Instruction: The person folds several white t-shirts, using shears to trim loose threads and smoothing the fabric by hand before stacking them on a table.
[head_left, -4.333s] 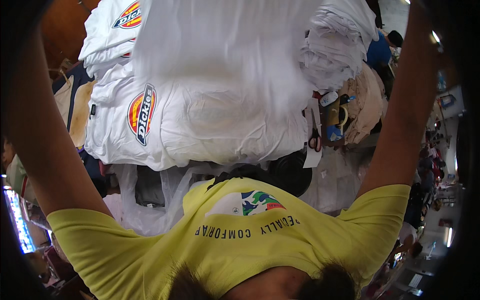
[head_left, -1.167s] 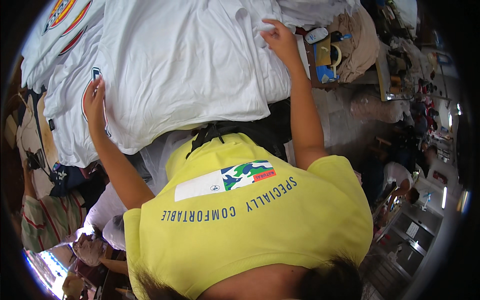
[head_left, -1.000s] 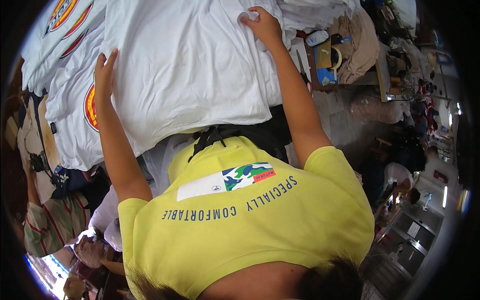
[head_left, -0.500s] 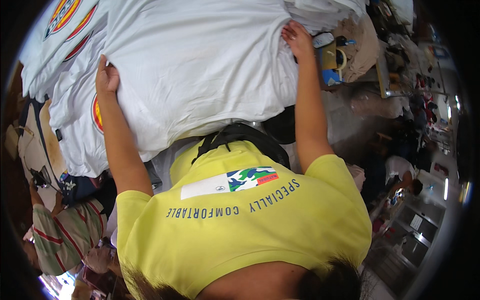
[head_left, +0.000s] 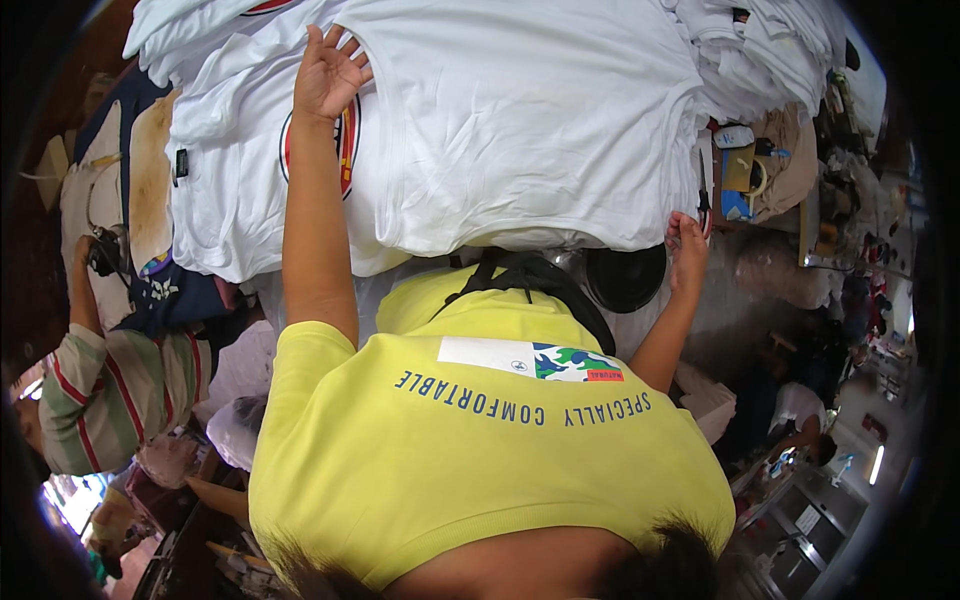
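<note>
Head view. A plain white garment (head_left: pixel 540 130) lies flat on top of other white shirts, between my hands and largely in front of them. Its near edge runs roughly left to right before my body; its far end is cut off by the upper border, so I cannot determine its long axis. A stitched band follows its left edge.

My left hand (head_left: pixel 330 82) is at the far part of that left edge, palm up, fingers spread and released, with nothing in the palm. The fingertips are at the cloth; contact cannot be confirmed. My right hand (head_left: pixel 686 255) is at the near right corner, fingers bent. Whether it pinches the corner I cannot tell. My hands therefore stand diagonally across the garment: the left is nearer its far left side, the right nearer its near right corner.

Under my left forearm, a white shirt with a round, coloured emblem (head_left: pixel 347 150) shows partly beyond the garment's left edge. Just beyond my right hand are scissors (head_left: pixel 704 205), points away from me. Farther right are a roll of tape (head_left: pixel 757 180) and beige cloth (head_left: pixel 797 155); a pile of white shirts (head_left: pixel 765 60) adjoins the garment's far right side.
</note>
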